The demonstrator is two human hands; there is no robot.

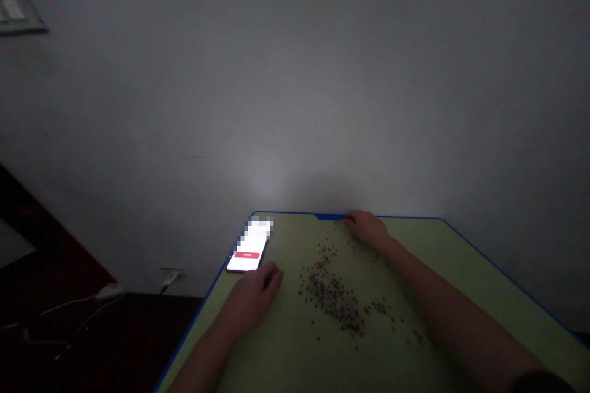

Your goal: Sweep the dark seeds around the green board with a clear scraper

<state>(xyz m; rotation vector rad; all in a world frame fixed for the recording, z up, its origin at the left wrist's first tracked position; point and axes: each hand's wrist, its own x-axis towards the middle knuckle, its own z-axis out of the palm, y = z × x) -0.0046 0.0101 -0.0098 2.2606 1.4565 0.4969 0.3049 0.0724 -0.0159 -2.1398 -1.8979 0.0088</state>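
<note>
A loose pile of small dark beans or seeds mixed with paler grains (334, 301) lies spread over the middle of the green tabletop (286, 356). Left of the pile, my left hand (254, 295) rests on the table with its fingers curled in, just below the lit phone (249, 245); nothing shows in it. My right hand (367, 228) reaches to the table's far edge, beside the blue notch there. Its fingers are bent together and point left; whatever they may hold is too dark and small to make out.
A grey wall (322, 86) stands right behind the table. Stray dark bits lie near my right forearm. On the floor at left are a white power strip (109, 291), cables and a plug (170, 278) by the wall. A switch plate (18, 9) is at upper left.
</note>
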